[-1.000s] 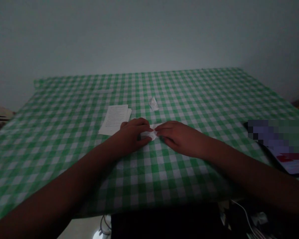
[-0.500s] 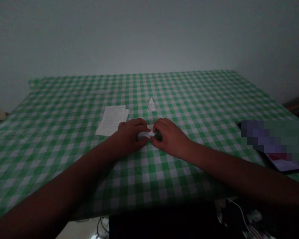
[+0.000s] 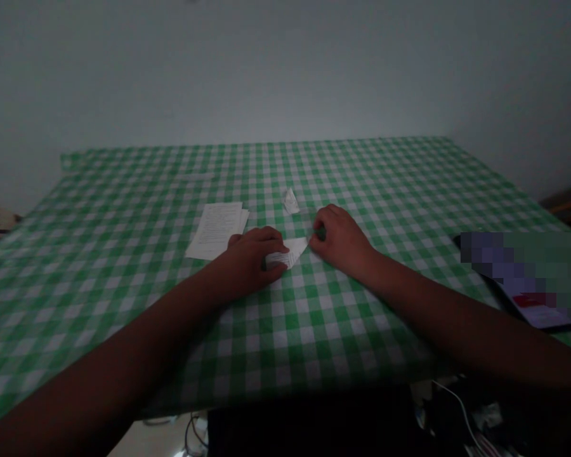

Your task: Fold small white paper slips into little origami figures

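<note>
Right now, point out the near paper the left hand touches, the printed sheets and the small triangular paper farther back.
Near paper (image 3: 295,248), head view: its uncovered right part.
Printed sheets (image 3: 216,225), head view: middle of the top page.
Small triangular paper (image 3: 291,202), head view: middle of its surface.

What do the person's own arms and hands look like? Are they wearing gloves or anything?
No gloves! The left hand and right hand are both bare. The left arm and right arm show no sleeves, and both look wider toward the picture's edges. I see no watch, bracelet or ring, but it's too dim to spot tiny details.
</note>
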Demonstrator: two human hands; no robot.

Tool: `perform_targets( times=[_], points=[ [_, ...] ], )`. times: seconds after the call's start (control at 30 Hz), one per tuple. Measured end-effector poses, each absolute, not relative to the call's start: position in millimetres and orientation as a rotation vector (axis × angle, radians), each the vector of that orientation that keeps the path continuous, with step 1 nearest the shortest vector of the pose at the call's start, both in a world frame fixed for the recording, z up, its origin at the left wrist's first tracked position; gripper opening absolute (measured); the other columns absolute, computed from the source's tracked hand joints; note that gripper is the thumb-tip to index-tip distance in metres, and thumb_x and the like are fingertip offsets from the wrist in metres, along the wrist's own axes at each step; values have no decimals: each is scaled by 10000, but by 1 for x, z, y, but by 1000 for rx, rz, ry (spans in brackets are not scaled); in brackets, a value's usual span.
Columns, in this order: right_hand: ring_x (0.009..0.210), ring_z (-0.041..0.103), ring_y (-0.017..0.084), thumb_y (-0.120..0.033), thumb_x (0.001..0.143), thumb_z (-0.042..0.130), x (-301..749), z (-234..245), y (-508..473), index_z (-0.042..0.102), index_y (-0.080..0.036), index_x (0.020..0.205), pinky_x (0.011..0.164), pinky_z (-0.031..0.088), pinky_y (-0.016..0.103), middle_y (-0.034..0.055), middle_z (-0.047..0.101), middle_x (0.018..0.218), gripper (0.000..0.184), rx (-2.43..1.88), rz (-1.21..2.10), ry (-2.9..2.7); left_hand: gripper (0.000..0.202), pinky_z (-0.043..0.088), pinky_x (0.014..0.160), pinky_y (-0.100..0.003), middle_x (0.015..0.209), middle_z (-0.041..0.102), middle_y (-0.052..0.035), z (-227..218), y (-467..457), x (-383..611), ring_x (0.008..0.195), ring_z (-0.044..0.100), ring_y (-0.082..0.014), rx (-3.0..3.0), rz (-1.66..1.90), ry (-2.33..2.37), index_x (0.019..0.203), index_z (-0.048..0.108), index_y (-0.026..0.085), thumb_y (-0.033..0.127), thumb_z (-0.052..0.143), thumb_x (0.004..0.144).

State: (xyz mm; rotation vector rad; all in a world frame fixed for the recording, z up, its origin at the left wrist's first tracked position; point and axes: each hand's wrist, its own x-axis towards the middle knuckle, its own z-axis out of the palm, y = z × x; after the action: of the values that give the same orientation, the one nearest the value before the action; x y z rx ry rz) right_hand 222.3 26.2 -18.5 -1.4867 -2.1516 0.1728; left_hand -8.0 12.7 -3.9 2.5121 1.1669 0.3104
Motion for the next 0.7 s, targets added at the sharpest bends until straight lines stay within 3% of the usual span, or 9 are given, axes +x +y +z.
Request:
perform_targets(
  times=[0.13, 0.27, 0.43, 0.7],
  points=[
    [924, 533, 244, -191, 787, 564, 222, -15, 20, 527, -200, 847, 842, 453, 392, 81, 569, 915, 71, -1376, 178, -2175, 284, 363, 995, -494, 1275, 595, -51, -4, 12, -9, 1193, 543, -264, 2524, 331, 1153, 1151, 649, 278, 371, 615, 885],
    [968, 514, 257, -286, 797, 614, 210, -16, 3, 544, -191, 947, 850, 445, 404, 90, 578, 1007, 191, -1245, 179, -2301, 291, 365, 1000, -489, 1277, 590, -56, -4, 12, -11, 1201, 536, -264, 2536, 323, 1125, 1165, 643, 281, 364, 611, 888],
    [946, 508, 254, -227, 784, 597, 206, -21, 4, 547, -187, 909, 844, 433, 402, 90, 578, 969, 140, -1305, 119, -2297, 282, 383, 991, -459, 1270, 589, -50, -1, 11, -10, 1189, 542, -254, 2538, 322, 1135, 1159, 648, 272, 350, 616, 889],
    [928, 509, 254, -194, 786, 578, 220, -24, 24, 539, -192, 863, 820, 442, 394, 96, 563, 952, 86, -1431, 113, -2189, 295, 367, 996, -496, 1296, 574, -46, 2, 10, -11, 1207, 535, -268, 2541, 269, 1150, 1179, 642, 276, 357, 610, 897]
  ],
)
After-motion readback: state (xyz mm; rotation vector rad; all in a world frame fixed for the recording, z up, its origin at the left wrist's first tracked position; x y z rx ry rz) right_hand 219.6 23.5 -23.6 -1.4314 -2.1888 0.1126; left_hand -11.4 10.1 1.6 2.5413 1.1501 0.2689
